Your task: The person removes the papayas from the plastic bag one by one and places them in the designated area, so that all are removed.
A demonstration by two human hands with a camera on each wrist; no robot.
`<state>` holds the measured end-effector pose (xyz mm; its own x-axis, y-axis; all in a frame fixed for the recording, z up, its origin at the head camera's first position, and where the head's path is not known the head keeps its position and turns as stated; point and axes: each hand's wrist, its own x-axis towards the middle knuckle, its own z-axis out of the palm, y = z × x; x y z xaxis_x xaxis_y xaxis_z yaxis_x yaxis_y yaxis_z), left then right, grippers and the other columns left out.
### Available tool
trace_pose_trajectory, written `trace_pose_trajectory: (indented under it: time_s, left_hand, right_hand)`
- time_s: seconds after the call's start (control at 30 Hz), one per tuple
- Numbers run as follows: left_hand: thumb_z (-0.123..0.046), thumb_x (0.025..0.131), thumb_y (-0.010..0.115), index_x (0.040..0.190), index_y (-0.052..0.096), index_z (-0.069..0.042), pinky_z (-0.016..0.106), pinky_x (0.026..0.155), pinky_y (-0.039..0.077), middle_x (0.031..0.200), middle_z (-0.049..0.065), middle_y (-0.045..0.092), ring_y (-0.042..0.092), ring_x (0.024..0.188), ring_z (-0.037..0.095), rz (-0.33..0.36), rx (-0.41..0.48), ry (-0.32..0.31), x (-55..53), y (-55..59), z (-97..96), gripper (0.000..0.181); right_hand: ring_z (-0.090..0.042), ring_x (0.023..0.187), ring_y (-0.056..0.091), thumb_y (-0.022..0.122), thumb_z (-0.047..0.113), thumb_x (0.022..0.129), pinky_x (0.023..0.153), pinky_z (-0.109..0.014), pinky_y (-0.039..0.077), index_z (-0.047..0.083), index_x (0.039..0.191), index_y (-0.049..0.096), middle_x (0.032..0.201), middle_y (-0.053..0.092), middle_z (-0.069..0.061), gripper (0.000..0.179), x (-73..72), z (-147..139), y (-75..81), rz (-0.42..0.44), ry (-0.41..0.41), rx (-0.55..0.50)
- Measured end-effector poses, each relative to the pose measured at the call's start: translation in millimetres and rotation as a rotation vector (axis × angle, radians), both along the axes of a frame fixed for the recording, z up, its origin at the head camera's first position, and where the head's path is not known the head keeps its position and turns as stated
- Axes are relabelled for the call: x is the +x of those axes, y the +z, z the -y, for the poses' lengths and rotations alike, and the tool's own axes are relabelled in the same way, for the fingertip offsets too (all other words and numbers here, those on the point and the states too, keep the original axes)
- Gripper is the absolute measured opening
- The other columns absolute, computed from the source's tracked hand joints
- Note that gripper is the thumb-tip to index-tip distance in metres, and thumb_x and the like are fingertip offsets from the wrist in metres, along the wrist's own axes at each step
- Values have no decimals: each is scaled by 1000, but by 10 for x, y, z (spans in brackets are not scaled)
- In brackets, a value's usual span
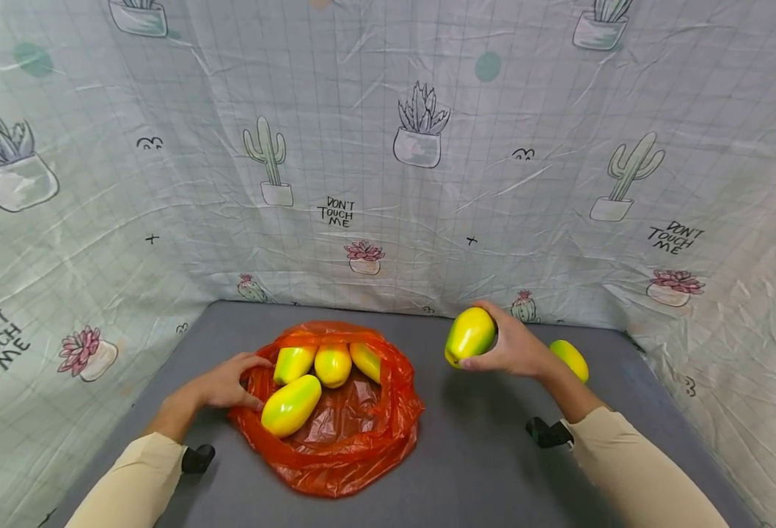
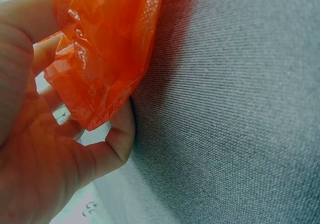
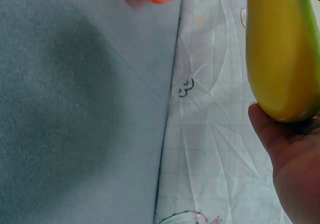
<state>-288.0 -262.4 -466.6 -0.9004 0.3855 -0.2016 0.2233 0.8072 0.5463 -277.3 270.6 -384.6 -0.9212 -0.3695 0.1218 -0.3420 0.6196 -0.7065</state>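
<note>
A red plastic bag (image 1: 388,440) lies spread open on the table, with several yellow-green mangoes inside; one mango (image 1: 292,405) rests near its left rim. My left hand (image 1: 228,381) holds the bag's left edge, and the left wrist view shows the orange-red film (image 2: 105,58) between thumb and curled fingers. To the right of the bag, my right hand (image 1: 510,345) grips another mango (image 1: 471,336) in the air, thumb below and fingers around its far side. That mango (image 3: 282,53) appears upright in the right wrist view.
One more mango (image 1: 569,359) lies on the grey table (image 1: 467,469) at the right, partly behind my right forearm. A patterned sheet (image 1: 375,161) with cactus drawings hangs around the table's back and sides. Dark wrist devices (image 1: 549,433) sit at both cuffs.
</note>
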Motion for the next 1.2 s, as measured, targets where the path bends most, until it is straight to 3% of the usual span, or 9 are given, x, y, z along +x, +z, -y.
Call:
trace_pose_trajectory:
  time_s: [0.53, 1.2]
  left_hand:
    - [-32, 74, 92, 138, 60, -11, 74, 108, 39, 152, 35, 39, 43, 134, 57, -24, -2, -10, -15, -34, 25, 75]
    - [-34, 73, 92, 139, 59, -12, 75, 109, 38, 155, 34, 37, 40, 137, 57, 1, -9, 24, -26, -62, 14, 77]
  right_hand:
    - [-31, 110, 58, 87, 39, 79, 85, -37, 51, 5, 160, 27, 142, 51, -22, 107, -80, -278, 55, 38, -65, 84]
    - [-29, 105, 59, 87, 39, 80, 81, -36, 52, 0, 159, 27, 137, 52, -25, 107, -135, -517, 92, 50, -54, 134]
